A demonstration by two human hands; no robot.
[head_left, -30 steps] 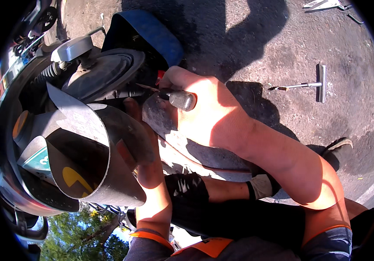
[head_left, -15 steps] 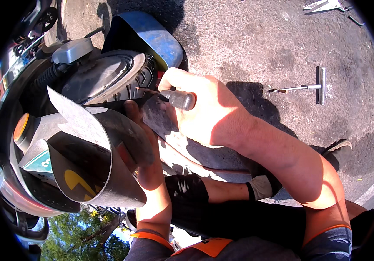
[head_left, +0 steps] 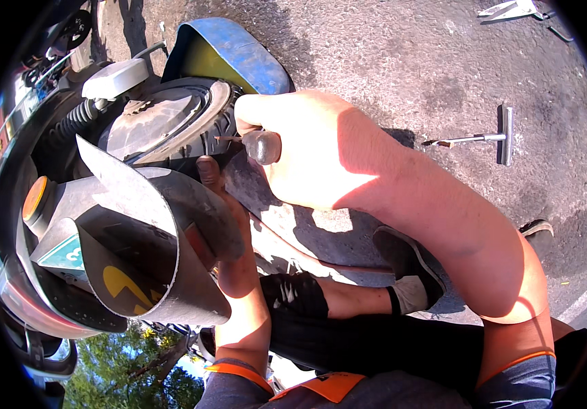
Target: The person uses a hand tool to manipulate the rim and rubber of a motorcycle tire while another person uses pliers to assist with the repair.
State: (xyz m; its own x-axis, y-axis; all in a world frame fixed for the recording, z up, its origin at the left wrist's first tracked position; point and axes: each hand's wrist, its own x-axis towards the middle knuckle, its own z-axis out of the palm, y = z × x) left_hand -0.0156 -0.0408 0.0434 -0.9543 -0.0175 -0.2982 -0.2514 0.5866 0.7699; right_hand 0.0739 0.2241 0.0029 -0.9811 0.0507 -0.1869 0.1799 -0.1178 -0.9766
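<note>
My right hand (head_left: 320, 150) is closed around the dark rounded handle (head_left: 263, 147) of a tool with a thin, rusty-looking shaft (head_left: 226, 138). Its tip points left, close to the black tyre (head_left: 219, 128) of a wheel with a grey hub; whether it touches anything I cannot tell. Lower left, my left hand (head_left: 215, 178) grips the edge of a worn grey fender (head_left: 194, 194), one finger showing past it and the others hidden. A curled grey sheet (head_left: 150, 201) with a yellow mark rises from the fender, beside a round orange reflector (head_left: 36, 198).
Beyond the wheel stands a blue mudguard (head_left: 239, 54); a spring shock absorber (head_left: 78, 123) sits left of the wheel. On the asphalt at right lie a T-shaped metal tool (head_left: 505, 136) with a brush-like piece (head_left: 443, 142), and more metal tools (head_left: 511, 9) farther off. My shoe (head_left: 406, 259) is below my right forearm.
My right hand has shifted a little left and away from me, with the tool turned so its handle end faces me more. The left hand stays in place on the fender.
</note>
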